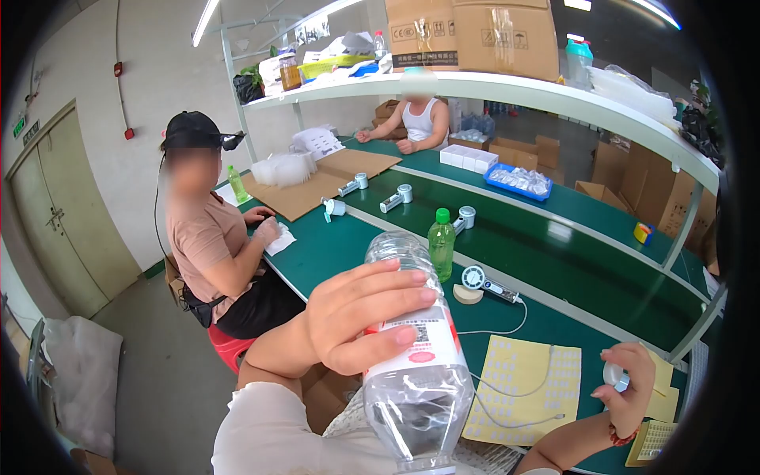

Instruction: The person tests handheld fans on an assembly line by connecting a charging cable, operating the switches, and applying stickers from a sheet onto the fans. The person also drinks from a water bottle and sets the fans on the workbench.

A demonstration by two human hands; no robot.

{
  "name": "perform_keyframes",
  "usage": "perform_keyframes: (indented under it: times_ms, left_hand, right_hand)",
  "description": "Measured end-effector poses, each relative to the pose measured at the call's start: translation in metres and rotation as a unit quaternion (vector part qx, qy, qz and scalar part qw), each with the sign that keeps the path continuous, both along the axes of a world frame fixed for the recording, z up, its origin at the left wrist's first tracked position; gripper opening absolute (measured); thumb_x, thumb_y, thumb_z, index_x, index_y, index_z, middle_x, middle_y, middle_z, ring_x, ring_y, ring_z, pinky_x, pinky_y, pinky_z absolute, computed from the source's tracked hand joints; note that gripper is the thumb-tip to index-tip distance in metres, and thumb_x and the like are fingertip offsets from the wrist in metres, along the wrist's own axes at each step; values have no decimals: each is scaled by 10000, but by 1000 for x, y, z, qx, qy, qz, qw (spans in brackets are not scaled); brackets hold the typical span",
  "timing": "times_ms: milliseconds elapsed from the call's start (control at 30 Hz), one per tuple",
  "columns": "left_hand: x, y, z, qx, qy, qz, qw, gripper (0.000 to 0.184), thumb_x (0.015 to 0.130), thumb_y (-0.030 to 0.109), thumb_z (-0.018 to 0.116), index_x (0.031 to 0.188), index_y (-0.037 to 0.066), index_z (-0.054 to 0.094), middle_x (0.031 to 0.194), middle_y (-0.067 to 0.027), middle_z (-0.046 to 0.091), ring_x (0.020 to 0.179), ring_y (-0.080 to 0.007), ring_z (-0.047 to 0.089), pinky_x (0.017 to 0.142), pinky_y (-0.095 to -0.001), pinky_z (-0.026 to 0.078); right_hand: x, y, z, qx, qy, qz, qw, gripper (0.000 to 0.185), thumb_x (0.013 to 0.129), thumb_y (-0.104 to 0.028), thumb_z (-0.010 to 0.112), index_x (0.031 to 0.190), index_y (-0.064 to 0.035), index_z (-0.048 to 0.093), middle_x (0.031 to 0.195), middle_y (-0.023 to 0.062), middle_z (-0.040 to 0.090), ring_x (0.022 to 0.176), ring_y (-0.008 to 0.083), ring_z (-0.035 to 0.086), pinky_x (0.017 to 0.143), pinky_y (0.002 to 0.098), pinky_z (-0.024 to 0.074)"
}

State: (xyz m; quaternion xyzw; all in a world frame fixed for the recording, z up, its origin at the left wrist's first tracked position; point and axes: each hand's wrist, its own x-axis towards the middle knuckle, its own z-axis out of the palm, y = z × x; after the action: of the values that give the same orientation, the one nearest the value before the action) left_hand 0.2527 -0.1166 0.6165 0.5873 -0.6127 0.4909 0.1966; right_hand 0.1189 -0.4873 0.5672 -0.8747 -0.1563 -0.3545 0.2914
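Observation:
My left hand [368,317] is wrapped round a large clear plastic bottle [416,396] with a white and red label. The bottle is tilted, its ridged base away from me and its neck towards me at the lower frame edge. At the right, my right hand [633,388] pinches a small white, cap-like round piece [614,375] above the table. Near that hand lies a yellow sticker sheet [518,372] with a grey cable [514,393] across it. Beyond the bottle are a green bottle [442,245] and a device with a round head [491,285].
A co-worker in a black cap [206,261] sits at the left, hands on a white cloth or paper. Another person [423,119] sits across the green table [380,218]. A blue tray [518,182] of wrapped pieces stands beyond. Overhead runs a loaded shelf [507,85].

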Motion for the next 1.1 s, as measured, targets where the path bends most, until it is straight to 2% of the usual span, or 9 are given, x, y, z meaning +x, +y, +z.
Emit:
perform_keyframes:
  times_ms: [167,400,567,700,767,900,933,1067,1100]
  left_hand:
    - [0,-7,2,1,11,-13,1000,381,773,166,659,1095,99,468,1057,-222,614,921,-369,635,804,-462,515]
    - [3,-21,-6,-1,1,-32,1000,412,763,165,671,1110,83,464,1072,-227,606,921,-373,633,796,-459,517]
    - [0,-30,-16,17,61,-56,996,408,738,176,702,1074,48,509,1070,-209,611,920,-352,636,798,-424,524]
    - [0,-44,-33,21,155,-101,983,487,699,182,739,1108,21,528,1057,-185,619,906,-330,635,766,-384,533]
    - [-5,-48,-46,44,236,-119,963,500,698,163,737,1130,25,526,1060,-177,619,898,-314,636,754,-365,534]
    - [-12,-49,-74,200,456,-117,859,714,632,288,791,1225,48,476,1214,-130,551,1051,-286,579,856,-346,487]
    - [-15,-52,-80,247,495,-90,828,838,587,374,819,1266,61,438,1244,-120,531,1113,-291,537,900,-355,455]
    - [-25,-73,-87,317,562,-52,762,857,587,390,827,1278,81,426,1211,-119,548,1096,-296,543,908,-360,446]
    - [-24,-75,-88,321,577,-47,749,856,588,390,827,1279,85,425,1206,-119,551,1097,-296,543,907,-361,447]
  right_hand:
    - [-3,2,0,6,-12,-1,1000,467,684,-410,722,933,-31,611,854,116,574,729,229,529,628,310,398]
    - [-2,3,1,-39,-37,8,998,357,709,-262,700,962,-32,601,1020,147,548,865,250,543,696,314,428]
    - [0,10,-2,6,1,50,999,326,688,-81,657,1004,-37,590,1130,167,513,910,259,557,719,340,471]
    - [0,21,4,-6,33,80,996,362,653,-57,692,1000,-26,594,1087,178,553,882,270,584,728,343,487]
    - [8,24,7,-78,-11,112,991,374,645,-72,710,997,-20,595,1051,180,576,866,270,595,718,334,488]
    - [15,32,4,-62,-76,178,979,406,636,-109,748,1004,-18,601,996,172,601,866,248,599,696,312,487]
    - [14,38,2,-17,-69,191,979,343,665,-85,739,985,-27,630,979,168,612,874,240,614,679,289,498]
    - [22,49,4,-13,14,348,937,258,716,26,652,960,-52,685,1029,165,626,879,235,639,713,281,513]
    - [23,50,5,-40,10,332,942,277,709,33,646,968,-58,685,1033,157,629,879,233,639,717,280,512]
